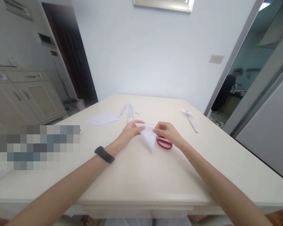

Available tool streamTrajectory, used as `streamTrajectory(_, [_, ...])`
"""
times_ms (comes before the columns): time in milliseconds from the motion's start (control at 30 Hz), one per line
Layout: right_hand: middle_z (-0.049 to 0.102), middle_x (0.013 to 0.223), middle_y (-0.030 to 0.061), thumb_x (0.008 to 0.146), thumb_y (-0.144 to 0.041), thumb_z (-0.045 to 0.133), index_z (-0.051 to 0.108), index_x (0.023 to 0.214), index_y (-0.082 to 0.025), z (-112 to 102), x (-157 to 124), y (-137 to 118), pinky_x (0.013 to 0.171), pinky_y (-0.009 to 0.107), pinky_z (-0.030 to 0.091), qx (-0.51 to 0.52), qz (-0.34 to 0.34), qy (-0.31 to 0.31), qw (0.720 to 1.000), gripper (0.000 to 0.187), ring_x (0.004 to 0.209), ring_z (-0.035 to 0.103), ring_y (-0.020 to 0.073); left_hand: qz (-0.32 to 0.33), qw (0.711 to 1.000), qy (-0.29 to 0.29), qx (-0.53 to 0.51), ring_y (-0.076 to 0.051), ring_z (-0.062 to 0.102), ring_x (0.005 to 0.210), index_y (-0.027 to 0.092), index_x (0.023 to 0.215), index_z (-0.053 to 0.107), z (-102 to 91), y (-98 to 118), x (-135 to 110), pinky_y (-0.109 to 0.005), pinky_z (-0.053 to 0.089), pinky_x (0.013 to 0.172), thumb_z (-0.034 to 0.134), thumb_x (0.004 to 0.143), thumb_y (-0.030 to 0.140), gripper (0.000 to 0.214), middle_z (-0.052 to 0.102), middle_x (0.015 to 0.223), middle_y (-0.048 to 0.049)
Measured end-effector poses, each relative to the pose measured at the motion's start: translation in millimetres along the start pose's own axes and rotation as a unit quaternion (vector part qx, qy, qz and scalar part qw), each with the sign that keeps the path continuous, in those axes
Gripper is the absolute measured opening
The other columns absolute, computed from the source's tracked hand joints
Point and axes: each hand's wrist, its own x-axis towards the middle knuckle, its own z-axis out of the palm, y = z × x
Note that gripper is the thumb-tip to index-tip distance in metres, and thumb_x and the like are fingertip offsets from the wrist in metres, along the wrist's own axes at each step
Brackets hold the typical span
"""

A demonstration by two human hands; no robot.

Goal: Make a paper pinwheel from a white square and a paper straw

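Note:
Between both hands is a folded piece of white paper (pixel 148 138), its point hanging down toward me. My left hand (pixel 131 129) pinches its upper left side with thumb and fingers. On the upper right corner, my right hand (pixel 165 130) has a pinch grip. Red-handled scissors (pixel 164 143) lie on the table just under and beside my right hand; their blades are mostly hidden by the paper and hand. Beyond my left hand are several thin white paper sticks (pixel 130 110) and a few tiny scraps.
A stack of white paper sheets (pixel 103 119) lies left on the cream table (pixel 122 185). To the right rests a white paper pinwheel on a stick (pixel 191 120). A blurred-out patch covers the table's left side. Through the right doorway a person (pixel 226 88) stands.

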Motion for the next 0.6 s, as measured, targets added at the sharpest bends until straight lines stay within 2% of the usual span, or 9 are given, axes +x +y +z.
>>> streamTrajectory(100, [0.057, 0.061, -0.0017, 0.074, -0.031, 0.061, 0.057, 0.064, -0.017, 1, 6, 5, 0.054, 0.024, 0.04, 0.032, 0.008, 0.017, 0.999, 0.017, 0.056, 0.052, 0.0117, -0.012, 0.999, -0.011, -0.048, -0.017, 0.062, 0.093, 0.017, 0.106, 0.057, 5.0, 1, 5, -0.033, 0.048, 0.088, 0.064, 0.075, 0.033, 0.035, 0.066, 0.1, -0.007])
streamTrajectory(167, [0.057, 0.064, -0.0017, 0.077, -0.031, 0.058, 0.054, 0.067, -0.018, 5, 8, 10, 0.057, 0.024, 0.041, 0.054, 0.012, 0.042, 0.998, 0.017, 0.06, 0.052, 0.0117, -0.027, 0.996, -0.039, -0.069, -0.021, 0.062, 0.098, 0.016, 0.106, 0.059, 11.1, 2, 4, -0.035, 0.047, 0.09, 0.062, 0.077, 0.032, 0.033, 0.065, 0.108, -0.0103])
streamTrajectory(333, [0.054, 0.062, -0.002, 0.078, -0.032, 0.058, 0.053, 0.067, -0.018, 16, 4, 13, 0.057, 0.023, 0.04, 0.087, 0.035, 0.054, 0.994, 0.018, 0.059, 0.05, 0.0112, -0.07, 0.991, -0.073, -0.083, -0.026, 0.061, 0.103, 0.016, 0.106, 0.063, 22.6, -2, -3, -0.038, 0.047, 0.092, 0.065, 0.076, 0.031, 0.034, 0.066, 0.112, -0.0117])
streamTrajectory(433, [0.054, 0.061, -0.0021, 0.079, -0.031, 0.058, 0.053, 0.067, -0.018, 20, -1, 12, 0.055, 0.022, 0.037, 0.095, 0.053, 0.051, 0.993, 0.018, 0.058, 0.049, 0.0108, -0.102, 0.992, -0.048, -0.056, -0.025, 0.061, 0.105, 0.02, 0.103, 0.066, 19.8, -6, -8, -0.035, 0.047, 0.089, 0.068, 0.074, 0.031, 0.032, 0.069, 0.109, -0.0078])
streamTrajectory(600, [0.051, 0.057, -0.0035, 0.079, -0.03, 0.059, 0.051, 0.064, -0.019, 20, -5, 11, 0.049, 0.022, 0.031, 0.092, 0.114, 0.014, 0.989, 0.02, 0.052, 0.043, 0.0096, -0.157, 0.986, -0.049, -0.04, -0.026, 0.065, 0.094, 0.023, 0.101, 0.068, 9.2, -4, -12, -0.034, 0.05, 0.081, 0.066, 0.074, 0.036, 0.03, 0.071, 0.102, -0.006])
